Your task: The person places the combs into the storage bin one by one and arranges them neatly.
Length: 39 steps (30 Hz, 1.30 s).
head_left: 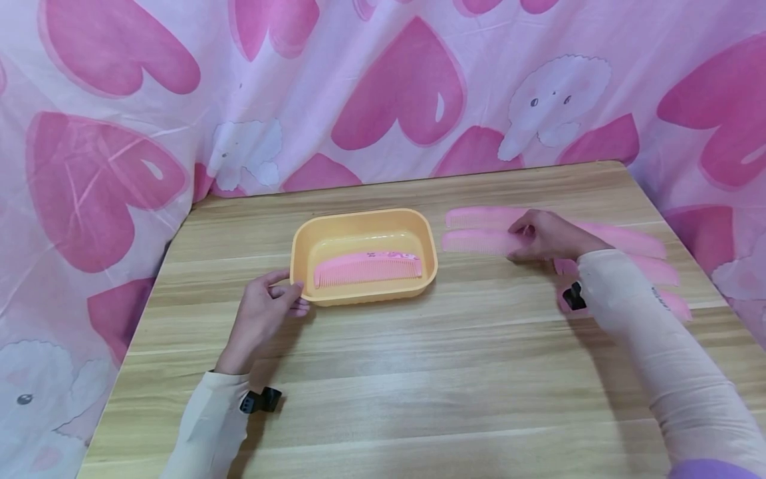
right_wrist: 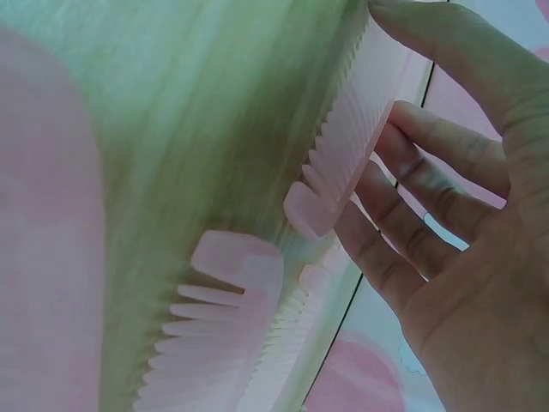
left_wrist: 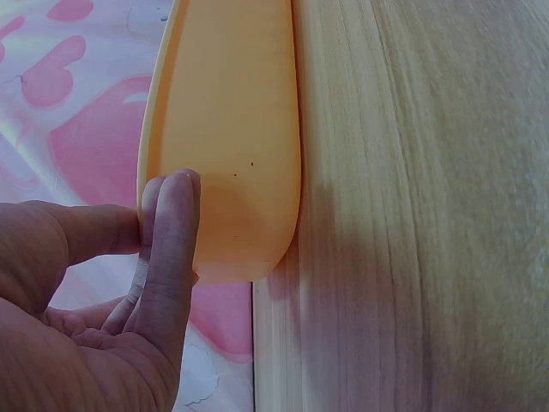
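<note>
A yellow-orange plastic box (head_left: pixel 365 297) stands on the table with one pink comb (head_left: pixel 366 269) lying inside it. My left hand (head_left: pixel 266 307) pinches the box's near left corner, thumb over the rim and fingers against the outer wall (left_wrist: pixel 244 129). To the right of the box, my right hand (head_left: pixel 547 236) grips a pink comb (head_left: pixel 475 242) between thumb and fingers, the thumb on its toothed side in the right wrist view. Just behind that one lies another pink comb (head_left: pixel 473 216). More pink combs (head_left: pixel 634 241) lie beyond and under the right forearm, partly hidden by it.
The wood-grain table (head_left: pixel 383 386) fills the lower view. A pink curtain (head_left: pixel 311 86) with hearts hangs along its back and sides. Small black devices (head_left: pixel 261 400) are worn at both sleeve cuffs.
</note>
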Each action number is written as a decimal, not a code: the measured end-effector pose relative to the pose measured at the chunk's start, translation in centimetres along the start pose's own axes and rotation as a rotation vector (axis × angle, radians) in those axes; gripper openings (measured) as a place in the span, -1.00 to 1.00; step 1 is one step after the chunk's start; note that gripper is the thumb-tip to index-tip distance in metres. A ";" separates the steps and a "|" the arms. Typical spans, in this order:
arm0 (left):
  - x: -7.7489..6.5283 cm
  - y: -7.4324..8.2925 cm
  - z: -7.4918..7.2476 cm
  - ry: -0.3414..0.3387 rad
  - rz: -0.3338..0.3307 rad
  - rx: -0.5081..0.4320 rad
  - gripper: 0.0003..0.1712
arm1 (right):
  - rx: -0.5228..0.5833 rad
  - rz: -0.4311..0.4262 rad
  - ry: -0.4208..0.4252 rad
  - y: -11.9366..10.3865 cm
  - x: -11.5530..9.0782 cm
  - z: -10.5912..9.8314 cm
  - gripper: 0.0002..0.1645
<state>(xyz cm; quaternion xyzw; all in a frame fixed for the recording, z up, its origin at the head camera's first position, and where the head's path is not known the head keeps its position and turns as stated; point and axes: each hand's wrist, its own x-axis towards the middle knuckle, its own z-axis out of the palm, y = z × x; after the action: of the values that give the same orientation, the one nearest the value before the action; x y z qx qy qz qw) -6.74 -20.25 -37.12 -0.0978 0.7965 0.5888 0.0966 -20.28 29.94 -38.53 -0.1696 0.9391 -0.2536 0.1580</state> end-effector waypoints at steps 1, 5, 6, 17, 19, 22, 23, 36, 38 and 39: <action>0.0 0.0 0.0 0.001 -0.001 0.003 -0.41 | 0.003 -0.001 -0.007 0.0 0.0 0.0 -0.24; 0.0 0.1 0.0 0.004 -0.003 0.008 -0.41 | 0.010 0.001 -0.026 -0.1 -0.1 0.0 -0.24; 0.0 0.1 0.0 0.004 -0.004 0.008 -0.41 | 0.008 -0.003 -0.028 -0.1 -0.1 0.0 -0.25; 0.1 0.0 0.0 0.006 -0.010 0.003 -0.41 | -0.010 -0.001 -0.030 -0.3 -0.2 0.2 -0.28; 0.1 0.0 0.0 0.008 -0.011 0.008 -0.41 | -0.009 0.002 -0.027 -0.3 -0.1 0.2 -0.28; 0.1 0.0 0.0 0.008 -0.010 0.011 -0.41 | -0.010 0.005 -0.025 -0.2 0.0 0.3 -0.29; 0.1 0.0 0.0 0.009 -0.010 0.015 -0.42 | -0.009 0.006 -0.023 -0.2 0.0 0.2 -0.30; 0.1 0.0 0.0 0.010 0.001 0.019 -0.42 | -0.024 -0.069 0.049 -1.8 0.0 -1.9 -0.46; 0.1 0.0 0.0 0.010 -0.002 0.017 -0.42 | -0.026 -0.077 0.058 -2.2 0.0 -2.2 -0.46; 0.1 0.0 0.1 0.009 -0.004 0.016 -0.42 | -0.030 -0.081 0.064 -2.5 0.1 -2.4 -0.47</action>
<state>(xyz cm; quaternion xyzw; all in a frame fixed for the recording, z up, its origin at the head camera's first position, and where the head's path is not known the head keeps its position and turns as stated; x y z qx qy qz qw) -6.84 -20.22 -37.21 -0.1014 0.8015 0.5817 0.0948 -20.67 28.94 -35.25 -0.2017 0.9397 -0.2511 0.1150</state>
